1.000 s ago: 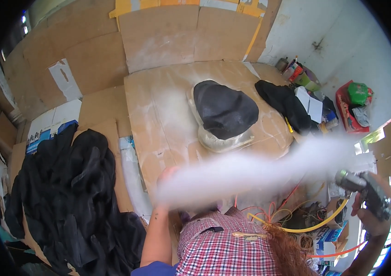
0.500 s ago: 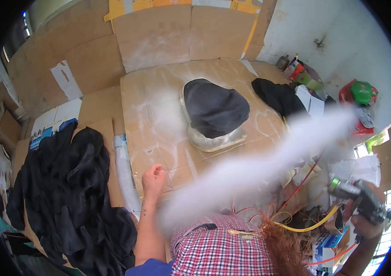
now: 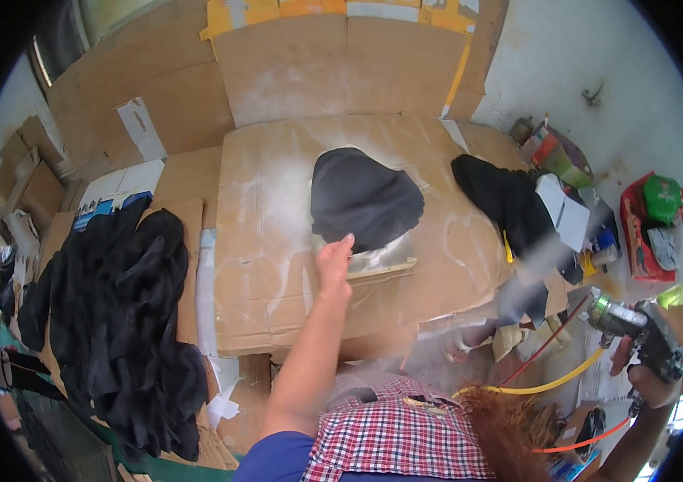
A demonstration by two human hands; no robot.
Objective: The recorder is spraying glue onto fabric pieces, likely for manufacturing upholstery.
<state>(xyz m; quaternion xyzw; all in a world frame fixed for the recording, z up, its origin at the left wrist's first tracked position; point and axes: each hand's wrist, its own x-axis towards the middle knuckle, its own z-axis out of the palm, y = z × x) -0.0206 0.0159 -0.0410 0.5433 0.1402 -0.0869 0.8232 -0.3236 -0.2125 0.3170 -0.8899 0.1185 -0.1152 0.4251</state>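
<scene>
A rounded piece of black fabric [image 3: 366,193] lies over a pale, whitish pad [image 3: 394,255] on the cardboard-covered table. My left hand [image 3: 332,267] is closed at the near edge of this fabric, thumb on top, apparently pinching it. Off to the right, well away from the table, my right hand [image 3: 653,387] grips a spray gun [image 3: 624,318] with a greenish metal front end and a dark body. An orange hose [image 3: 586,438] runs to the gun's lower end. Faint mist hangs near its front.
A heap of black fabric pieces [image 3: 116,329] lies at the left. More black fabric [image 3: 498,193] rests at the table's right side, beside white paper [image 3: 562,213]. Cardboard panels [image 3: 293,76] stand behind. A yellow hose [image 3: 534,390] crosses at the lower right.
My left hand has moved forward from the table's near edge to the fabric piece. The thick white spray has thinned to faint mist; the right hand still holds the gun.
</scene>
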